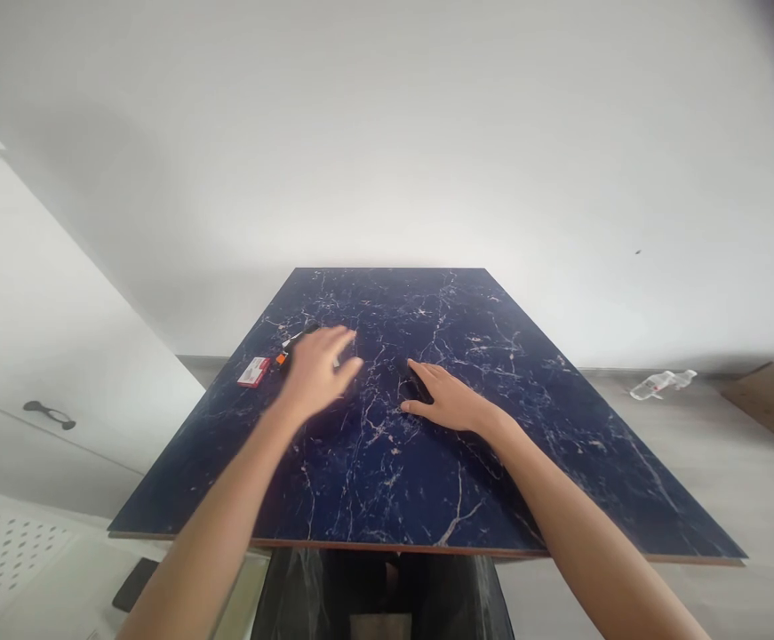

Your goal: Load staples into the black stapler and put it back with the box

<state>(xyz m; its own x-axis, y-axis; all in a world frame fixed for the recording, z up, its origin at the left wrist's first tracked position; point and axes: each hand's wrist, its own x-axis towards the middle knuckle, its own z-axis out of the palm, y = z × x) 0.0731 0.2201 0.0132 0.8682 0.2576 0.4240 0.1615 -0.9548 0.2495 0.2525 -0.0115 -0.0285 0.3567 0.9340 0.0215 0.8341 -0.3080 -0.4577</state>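
Note:
My left hand (320, 369) is raised over the left part of the dark blue marble-patterned tabletop (387, 480), its thumb apart from the fingers. It is slightly blurred, and I see nothing held in it. Partly hidden behind it lies a dark item with white and orange parts (281, 358), whose kind I cannot make out. Just left of that is a small red and white box or packet (254, 372). My right hand (445, 397) rests right of the middle of the tabletop, palm down with fingers stretched out, holding nothing.
A white cabinet with a dark handle (50, 414) stands on the left. Below it are a white perforated panel (10, 551) and a dark flat object (134, 584). On the floor at right lie a clear plastic bottle (659, 384) and a cardboard box (773, 404). A wall (387, 133) rises behind.

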